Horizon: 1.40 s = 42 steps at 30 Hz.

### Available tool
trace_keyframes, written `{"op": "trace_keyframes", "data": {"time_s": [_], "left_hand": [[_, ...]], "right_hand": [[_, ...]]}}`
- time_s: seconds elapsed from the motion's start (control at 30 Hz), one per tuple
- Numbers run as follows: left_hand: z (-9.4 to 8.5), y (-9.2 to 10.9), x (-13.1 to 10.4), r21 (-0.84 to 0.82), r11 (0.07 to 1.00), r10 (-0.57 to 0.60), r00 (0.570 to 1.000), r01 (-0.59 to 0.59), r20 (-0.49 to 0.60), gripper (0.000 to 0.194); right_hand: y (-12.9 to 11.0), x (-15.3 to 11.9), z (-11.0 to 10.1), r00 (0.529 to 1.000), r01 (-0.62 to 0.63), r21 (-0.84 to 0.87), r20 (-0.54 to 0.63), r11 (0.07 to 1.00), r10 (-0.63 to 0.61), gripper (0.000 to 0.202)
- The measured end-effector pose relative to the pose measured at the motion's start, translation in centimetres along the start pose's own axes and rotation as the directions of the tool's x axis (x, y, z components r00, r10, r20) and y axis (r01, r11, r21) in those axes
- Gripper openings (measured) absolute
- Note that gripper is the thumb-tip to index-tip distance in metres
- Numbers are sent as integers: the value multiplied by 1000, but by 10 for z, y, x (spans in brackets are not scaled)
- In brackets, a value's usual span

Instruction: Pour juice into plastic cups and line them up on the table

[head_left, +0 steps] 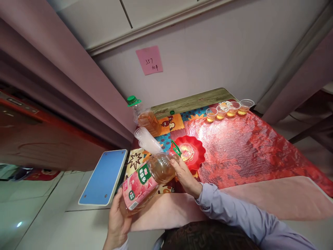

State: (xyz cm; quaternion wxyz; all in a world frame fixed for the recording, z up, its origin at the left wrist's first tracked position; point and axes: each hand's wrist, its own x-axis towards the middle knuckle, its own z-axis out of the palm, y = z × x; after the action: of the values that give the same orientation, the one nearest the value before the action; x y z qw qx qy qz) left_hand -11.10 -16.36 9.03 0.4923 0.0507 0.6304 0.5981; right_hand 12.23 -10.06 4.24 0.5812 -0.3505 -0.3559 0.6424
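Note:
A large juice bottle with a pink label lies tilted between my two hands, its neck pointing up and to the right. My left hand is closed round its base. Near the neck, my right hand grips the bottle, beside a green carrying loop. The bottle's mouth is over the near-left edge of a red scalloped bowl. Inside that bowl is a clear plastic cup; whether liquid is flowing into it, I cannot tell.
A stack of clear cups lies beside a part-filled jug with a green lid. A small green cap is behind them. Several cups with yellow liquid line the back right of the red-covered table. A blue stool stands left.

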Motion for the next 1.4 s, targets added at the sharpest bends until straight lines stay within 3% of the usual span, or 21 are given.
{"op": "trace_keyframes", "data": {"time_s": [0.33, 0.7, 1.1, 1.4], "left_hand": [[2, 3, -5, 33, 999, -21, 1000, 21, -16, 41], [-2, 4, -4, 61, 998, -30, 999, 27, 33, 43], [3, 6, -7, 88, 996, -35, 999, 33, 22, 58], [4, 7, -11, 105, 994, -6, 1000, 4, 15, 52]], "right_hand": [[1, -1, -2, 998, -53, 50, 30, 997, 52, 70], [1, -2, -2, 999, -39, 92, -15, 995, 40, 57], [2, -2, -3, 997, -77, 144, -20, 987, 81, 61], [0, -3, -5, 995, -102, 157, 12, 982, 102, 60]]}}
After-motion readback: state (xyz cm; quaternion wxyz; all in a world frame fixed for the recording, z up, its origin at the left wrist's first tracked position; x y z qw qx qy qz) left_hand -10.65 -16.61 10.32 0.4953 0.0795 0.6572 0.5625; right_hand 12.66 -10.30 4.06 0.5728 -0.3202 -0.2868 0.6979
